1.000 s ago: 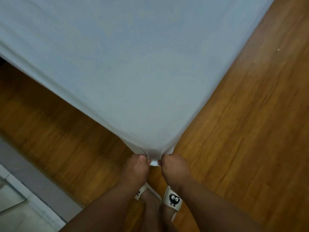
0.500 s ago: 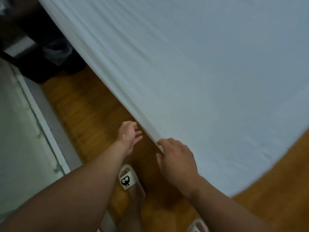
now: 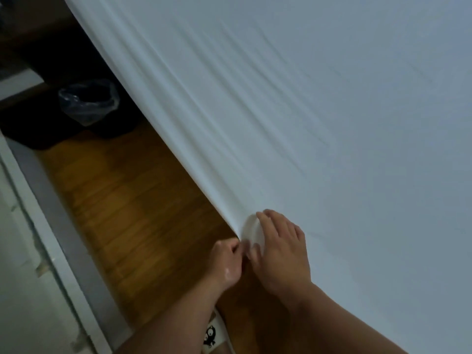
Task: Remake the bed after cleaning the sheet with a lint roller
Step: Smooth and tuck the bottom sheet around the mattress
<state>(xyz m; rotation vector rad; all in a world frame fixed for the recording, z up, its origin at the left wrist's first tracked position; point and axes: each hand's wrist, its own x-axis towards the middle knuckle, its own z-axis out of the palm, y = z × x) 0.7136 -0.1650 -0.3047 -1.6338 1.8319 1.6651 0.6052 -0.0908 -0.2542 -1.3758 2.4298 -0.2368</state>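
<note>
In the head view, at the near edge of the bed [image 3: 383, 238], the sheet [image 3: 332, 111] is entered: spread over the whole top, its side hung towards the wooden floor [image 3: 132, 200]. Left hand [image 3: 226, 260]: fingers curled, the sheet's edge pinched at the bedside, though blur is noted there. Right hand [image 3: 281, 254]: fingers spread and nearly straight, laid flat on the sheet just beside the left. Risks, as judged: creases could be locked in if the edge is tucked before being drawn taut; far corners, unseen here, could be dragged loose by too hard a pull; the small fold by the right thumb could be left as a ridge if not pressed out. Appearance of sheet: white, thin, smooth over most of the top; long shallow creases fanned from the held spot along the edge; a rounded fold raised between forefinger and thumb. Also listed: bin [image 3: 88, 100] lined with a plastic bag, well apart across the floor; printed slipper [image 3: 213, 337] below the left forearm
</note>
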